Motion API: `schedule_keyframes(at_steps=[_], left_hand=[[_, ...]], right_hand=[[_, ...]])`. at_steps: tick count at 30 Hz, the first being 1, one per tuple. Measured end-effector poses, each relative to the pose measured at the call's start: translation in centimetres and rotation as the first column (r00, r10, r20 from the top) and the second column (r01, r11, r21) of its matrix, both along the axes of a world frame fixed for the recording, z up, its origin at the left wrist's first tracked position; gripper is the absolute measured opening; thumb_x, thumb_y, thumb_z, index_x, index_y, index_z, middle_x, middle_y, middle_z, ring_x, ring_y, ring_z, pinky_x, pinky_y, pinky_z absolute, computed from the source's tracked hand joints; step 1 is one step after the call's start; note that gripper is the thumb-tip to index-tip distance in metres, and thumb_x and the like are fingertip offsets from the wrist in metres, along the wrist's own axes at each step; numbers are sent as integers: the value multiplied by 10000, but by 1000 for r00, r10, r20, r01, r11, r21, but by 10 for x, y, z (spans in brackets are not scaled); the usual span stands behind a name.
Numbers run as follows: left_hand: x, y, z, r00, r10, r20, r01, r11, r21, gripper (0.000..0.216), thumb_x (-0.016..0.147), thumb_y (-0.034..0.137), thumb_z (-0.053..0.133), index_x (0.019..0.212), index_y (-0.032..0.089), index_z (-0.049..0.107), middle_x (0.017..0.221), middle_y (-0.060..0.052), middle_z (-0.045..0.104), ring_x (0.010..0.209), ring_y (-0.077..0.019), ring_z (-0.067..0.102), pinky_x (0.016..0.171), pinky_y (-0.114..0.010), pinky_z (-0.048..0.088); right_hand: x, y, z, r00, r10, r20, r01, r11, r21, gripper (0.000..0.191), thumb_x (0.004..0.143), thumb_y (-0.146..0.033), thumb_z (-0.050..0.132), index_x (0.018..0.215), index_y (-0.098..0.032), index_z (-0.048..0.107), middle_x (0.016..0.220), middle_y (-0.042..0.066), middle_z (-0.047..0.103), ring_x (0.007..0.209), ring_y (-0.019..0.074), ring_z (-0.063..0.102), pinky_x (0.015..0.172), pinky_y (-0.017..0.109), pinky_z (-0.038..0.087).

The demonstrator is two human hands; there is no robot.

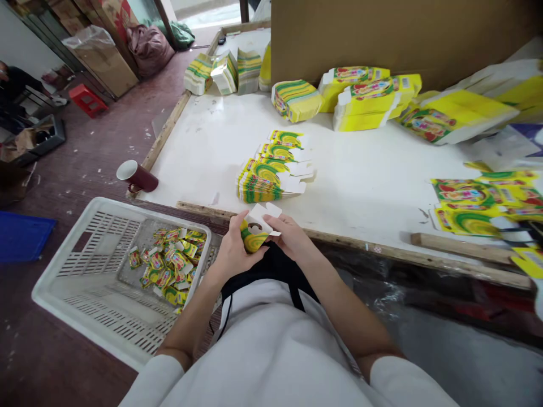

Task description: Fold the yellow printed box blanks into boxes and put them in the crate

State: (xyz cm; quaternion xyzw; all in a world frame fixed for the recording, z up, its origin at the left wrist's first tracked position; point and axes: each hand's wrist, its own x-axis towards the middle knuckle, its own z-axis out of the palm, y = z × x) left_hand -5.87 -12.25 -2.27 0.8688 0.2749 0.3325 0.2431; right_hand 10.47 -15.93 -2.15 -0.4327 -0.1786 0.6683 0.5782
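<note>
A small yellow-and-green printed carton (255,233) with white flaps is held between both hands at the near table edge. My left hand (231,249) wraps around its left side. My right hand (291,237) grips its right side, fingers closed on the flaps. Just beyond, on the white table (365,175), lies a fanned stack of flat cartons (271,169) of the same print. To my left a white slatted plastic basket (85,282) holds several folded small cartons (169,265).
A dark red mug (138,176) lies at the table's left corner. More carton stacks (365,96) line the back against a big cardboard sheet (382,34). Flat cartons (483,203) lie at right. A red stool (87,100) and boxes stand on the floor.
</note>
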Motion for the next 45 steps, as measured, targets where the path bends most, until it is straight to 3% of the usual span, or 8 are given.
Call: schedule_keyframes(at_steps=[7, 12, 16, 20, 25, 29, 34, 45], left_hand=[[3, 3, 2, 990, 118, 74, -113, 991, -66, 713, 738, 245, 745, 1323, 231, 337, 1160, -79, 560, 920, -171, 635, 787, -292, 535], [8, 4, -6, 1000, 24, 6, -24, 1000, 2, 636, 697, 207, 709, 1229, 242, 363, 1078, -57, 551, 868, -176, 627, 731, -297, 527], [6, 5, -9, 995, 60, -79, -63, 997, -42, 579, 684, 196, 675, 1167, 247, 359, 1009, -34, 556, 785, -171, 626, 673, -289, 512], [5, 12, -15, 991, 10, -137, -32, 987, -156, 624, 700, 184, 645, 1245, 223, 343, 957, -31, 588, 772, -192, 638, 672, -314, 521], [10, 17, -23, 998, 62, 4, -60, 980, -188, 701, 682, 207, 727, 1291, 210, 380, 1141, -100, 566, 1051, -243, 622, 881, -383, 525], [5, 17, -16, 921, 387, 45, -350, 872, -341, 889, 569, 365, 884, 1287, 194, 388, 1184, -109, 533, 991, -215, 610, 865, -387, 517], [-7, 21, -7, 840, 464, 283, -105, 650, -753, 554, 677, 366, 838, 1074, 200, 490, 871, -8, 631, 792, -133, 644, 729, -270, 518], [4, 19, 0, 717, 570, 402, -66, 628, -775, 540, 641, 290, 855, 1088, 221, 559, 966, -17, 645, 900, -139, 652, 780, -251, 517]], right_hand=[[-12, -15, -15, 999, -4, -37, 14, 961, 277, 541, 664, -681, 778, 938, -222, 704, 893, 36, 722, 781, 185, 658, 724, 309, 536], [-12, -4, -12, 984, -144, 103, 127, 980, 153, 443, 638, -539, 853, 899, -222, 687, 877, 15, 714, 845, 199, 654, 817, 337, 529], [-9, 5, -17, 964, 6, 267, -56, 982, 182, 557, 661, -641, 792, 997, -213, 675, 950, 52, 712, 931, 247, 657, 889, 415, 536], [-12, -1, -19, 811, -82, 579, -166, 917, 363, 799, 772, -689, 668, 1380, -189, 532, 1342, 157, 603, 1318, 332, 507, 1126, 512, 392], [-15, -12, -22, 603, -241, 761, -266, 838, 476, 515, 970, -237, 476, 1483, -272, 464, 1546, 94, 448, 1418, 231, 441, 1189, 428, 355], [-4, -8, -27, 554, -434, 710, 14, 858, 514, 467, 961, -180, 463, 1402, -295, 569, 1420, 67, 594, 1311, 221, 564, 1143, 420, 428], [3, -8, -25, 441, -430, 788, -154, 829, 538, 473, 961, -213, 524, 1423, -309, 543, 1582, 67, 397, 1422, 249, 446, 1135, 428, 444], [33, -12, -13, 467, -241, 851, -373, 819, 437, 270, 818, -267, 755, 1086, -295, 773, 1442, 93, 563, 1256, 274, 608, 1057, 450, 498]])
